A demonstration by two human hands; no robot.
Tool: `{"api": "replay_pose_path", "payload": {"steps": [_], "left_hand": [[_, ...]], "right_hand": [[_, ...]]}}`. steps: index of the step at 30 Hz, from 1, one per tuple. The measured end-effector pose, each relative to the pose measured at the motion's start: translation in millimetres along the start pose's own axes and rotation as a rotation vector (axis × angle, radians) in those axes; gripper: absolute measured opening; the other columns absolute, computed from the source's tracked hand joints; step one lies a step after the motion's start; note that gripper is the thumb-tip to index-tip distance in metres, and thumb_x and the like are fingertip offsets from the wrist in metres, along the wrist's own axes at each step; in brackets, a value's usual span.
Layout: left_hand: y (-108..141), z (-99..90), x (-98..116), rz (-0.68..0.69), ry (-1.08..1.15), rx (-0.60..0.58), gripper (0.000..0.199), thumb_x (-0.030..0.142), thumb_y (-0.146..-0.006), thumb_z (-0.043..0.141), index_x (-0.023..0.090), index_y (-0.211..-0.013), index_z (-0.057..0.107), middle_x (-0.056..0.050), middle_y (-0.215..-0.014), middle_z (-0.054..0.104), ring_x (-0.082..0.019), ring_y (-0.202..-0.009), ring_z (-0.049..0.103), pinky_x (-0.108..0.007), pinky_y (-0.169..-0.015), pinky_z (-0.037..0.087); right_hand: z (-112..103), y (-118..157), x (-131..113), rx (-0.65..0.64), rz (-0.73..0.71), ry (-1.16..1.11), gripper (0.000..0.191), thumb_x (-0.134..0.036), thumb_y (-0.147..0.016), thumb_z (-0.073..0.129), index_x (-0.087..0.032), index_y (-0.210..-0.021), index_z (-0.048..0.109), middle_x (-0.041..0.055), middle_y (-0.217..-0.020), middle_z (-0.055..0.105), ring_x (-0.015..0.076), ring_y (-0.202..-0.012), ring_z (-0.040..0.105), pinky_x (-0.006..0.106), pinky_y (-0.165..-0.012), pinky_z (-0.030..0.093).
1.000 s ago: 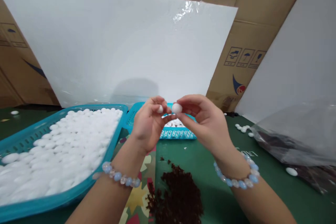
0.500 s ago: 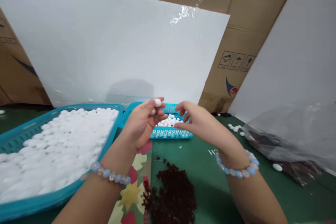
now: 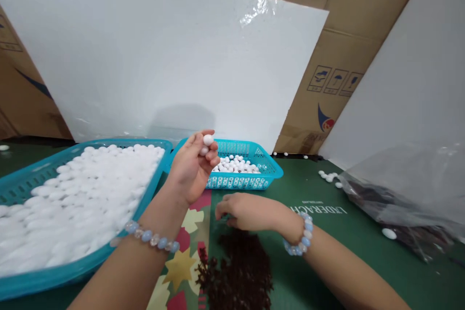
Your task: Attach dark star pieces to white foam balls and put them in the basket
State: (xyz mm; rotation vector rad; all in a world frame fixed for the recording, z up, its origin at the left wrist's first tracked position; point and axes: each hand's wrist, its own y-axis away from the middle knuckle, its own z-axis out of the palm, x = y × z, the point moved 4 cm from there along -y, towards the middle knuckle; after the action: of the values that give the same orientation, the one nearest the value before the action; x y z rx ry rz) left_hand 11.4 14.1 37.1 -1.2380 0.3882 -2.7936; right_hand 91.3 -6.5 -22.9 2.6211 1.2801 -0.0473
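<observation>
My left hand (image 3: 192,167) is raised near the middle, its fingers curled round a few small white balls (image 3: 208,140). Below and to the right, my right hand (image 3: 241,210) hangs palm down just above a heap of dark brown shreds (image 3: 241,271); its fingers are bent and apart, and nothing shows between them. Behind my hands stands a small blue basket (image 3: 271,167) with white balls in it. A large blue basket (image 3: 83,269) full of white balls (image 3: 94,203) fills the left side.
A white board (image 3: 181,53) leans on cardboard boxes (image 3: 366,14) at the back. On the right, a clear plastic bag (image 3: 399,193) holds dark material, with loose white balls (image 3: 329,177) near it. The green surface (image 3: 305,271) has a patterned strip.
My right hand has moved down and toward me, from beside the small basket to over the brown heap. My left hand has shifted slightly left, still holding the white balls.
</observation>
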Motion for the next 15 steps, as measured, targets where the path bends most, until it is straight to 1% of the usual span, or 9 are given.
{"api": "replay_pose_path", "payload": {"steps": [4,7,9,12,15], "left_hand": [[2,2.3,1,-0.033,0.024,-0.009,0.027,0.012,-0.076,0.026,0.009,-0.061,0.048,0.002,-0.040,0.038,-0.002,-0.032,0.032,-0.011,-0.030,0.027],[5,4.4,1,-0.075,0.030,-0.036,0.034,0.020,-0.077,0.023,0.008,-0.059,0.049,0.002,-0.040,0.036,-0.003,-0.032,0.031,-0.012,-0.030,0.026],[6,5.6,1,-0.103,0.027,-0.074,0.035,0.023,-0.077,0.024,0.008,-0.059,0.050,0.001,-0.040,0.036,-0.003,-0.033,0.031,-0.013,-0.030,0.026],[8,7.7,-1,-0.134,0.016,-0.155,0.022,0.015,-0.072,0.033,0.008,-0.061,0.051,0.002,-0.042,0.037,-0.003,-0.035,0.032,-0.012,-0.032,0.026],[9,10.0,-4,-0.152,-0.015,-0.238,0.014,0.011,-0.066,0.039,0.010,-0.067,0.052,0.001,-0.044,0.042,-0.004,-0.036,0.033,-0.013,-0.033,0.027]], "right_hand": [[7,-9,10,-0.020,0.083,-0.037,0.026,-0.006,-0.065,0.042,-0.008,-0.088,0.053,0.0088,-0.082,0.054,0.0119,-0.066,0.046,0.020,-0.055,0.034],[9,-13,13,-0.019,0.105,-0.064,0.025,-0.003,-0.063,0.041,-0.007,-0.083,0.055,0.0067,-0.076,0.056,0.0095,-0.060,0.045,0.017,-0.052,0.033],[10,-13,13,-0.016,0.107,-0.082,0.024,-0.002,-0.061,0.041,-0.008,-0.079,0.056,0.0049,-0.073,0.057,0.0084,-0.058,0.044,0.016,-0.050,0.032],[10,-13,13,0.000,0.113,-0.100,0.023,-0.001,-0.059,0.042,-0.010,-0.075,0.057,0.0032,-0.070,0.057,0.0075,-0.056,0.044,0.015,-0.048,0.031],[6,-10,11,0.031,0.121,-0.109,0.026,0.000,-0.059,0.041,-0.010,-0.077,0.056,0.0026,-0.066,0.056,0.0071,-0.053,0.044,0.015,-0.046,0.030]]}}
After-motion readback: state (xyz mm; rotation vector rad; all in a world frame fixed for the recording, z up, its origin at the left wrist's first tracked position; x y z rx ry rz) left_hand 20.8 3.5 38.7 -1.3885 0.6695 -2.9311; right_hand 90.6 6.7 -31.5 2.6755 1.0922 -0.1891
